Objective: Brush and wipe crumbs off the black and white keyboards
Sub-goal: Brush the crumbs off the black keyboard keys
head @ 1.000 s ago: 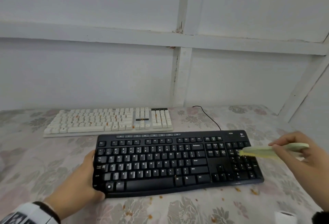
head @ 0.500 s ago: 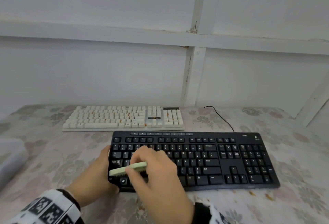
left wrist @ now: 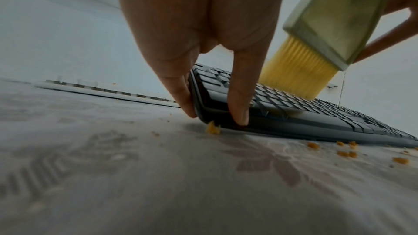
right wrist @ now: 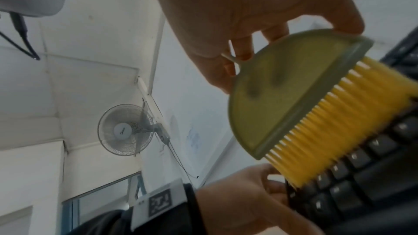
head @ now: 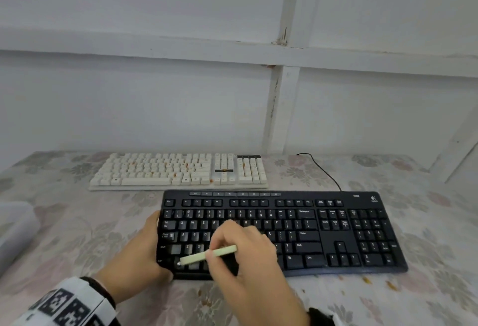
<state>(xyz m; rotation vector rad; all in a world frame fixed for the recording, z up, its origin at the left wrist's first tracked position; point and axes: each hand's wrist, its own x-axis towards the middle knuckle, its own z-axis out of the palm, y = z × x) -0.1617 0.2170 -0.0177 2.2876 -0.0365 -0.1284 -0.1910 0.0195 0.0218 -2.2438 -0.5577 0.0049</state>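
**Brush at the left end of the black keyboard**

Pinched between thumb and fingers, the green brush (head: 208, 255) sits in my right hand (head: 245, 253), its yellow bristles (right wrist: 343, 126) down on the bottom-left keys of the black keyboard (head: 310, 235). My left hand (head: 141, 255) grips that keyboard's left edge, thumb on the near rim and fingers against its side, steadying it on the floral tablecloth (head: 64, 235). The white keyboard (head: 178, 171) lies just behind, apart from the black one, with orange crumbs (head: 185, 164) scattered over its keys; I judge it not yet brushed.

What could go wrong: a hard sweep toward my left hand could push crumbs under the black keyboard's edge, where one piece (left wrist: 213, 128) already sits against its corner. Brushing away from me could flick bits back onto the white keyboard. More crumbs (head: 390, 285) lie on the cloth off the near right corner and will need wiping. If my left hand slackens, the board may skid on the cloth.

Behind the table stands a white panelled wall (head: 155, 92); a black cable (head: 320, 170) runs back from the black keyboard. The right wrist view shows a wall fan (right wrist: 125, 129).
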